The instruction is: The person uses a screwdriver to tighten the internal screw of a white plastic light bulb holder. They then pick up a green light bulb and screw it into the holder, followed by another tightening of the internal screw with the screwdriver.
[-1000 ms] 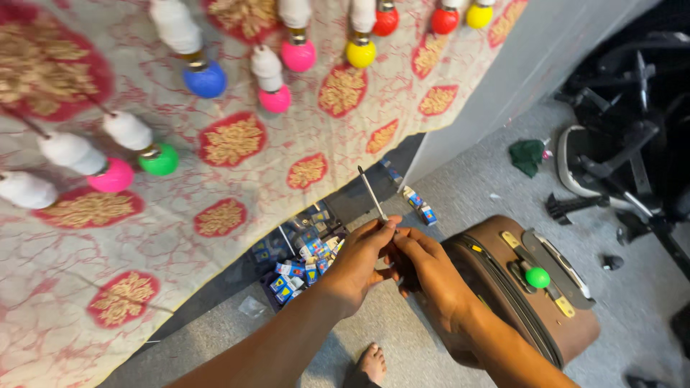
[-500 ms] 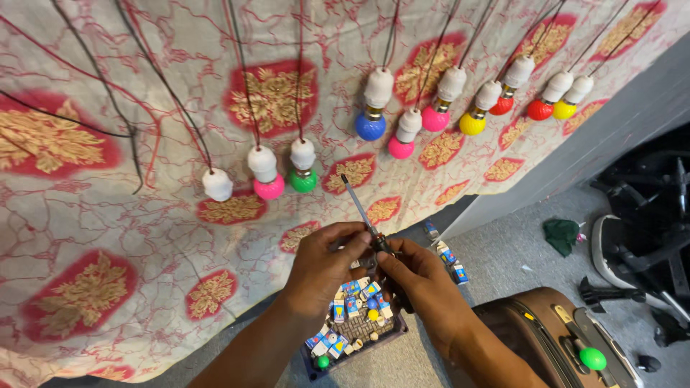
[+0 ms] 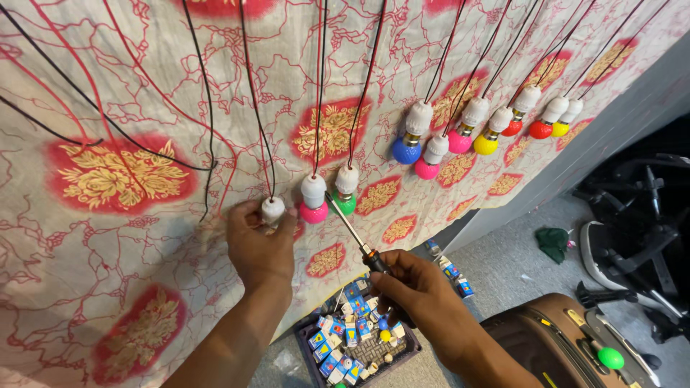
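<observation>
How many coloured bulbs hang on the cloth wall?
9: pink, green beside the screwdriver; blue, second pink, magenta, yellow, red, second red, second yellow upper right. Others may be offscreen.

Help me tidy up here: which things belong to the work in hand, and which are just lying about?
In use: left hand on empty white bulb holder; right hand holding screwdriver; basket of small bulb boxes.

Lying about: brown suitcase, green cloth, black office chair.
</observation>
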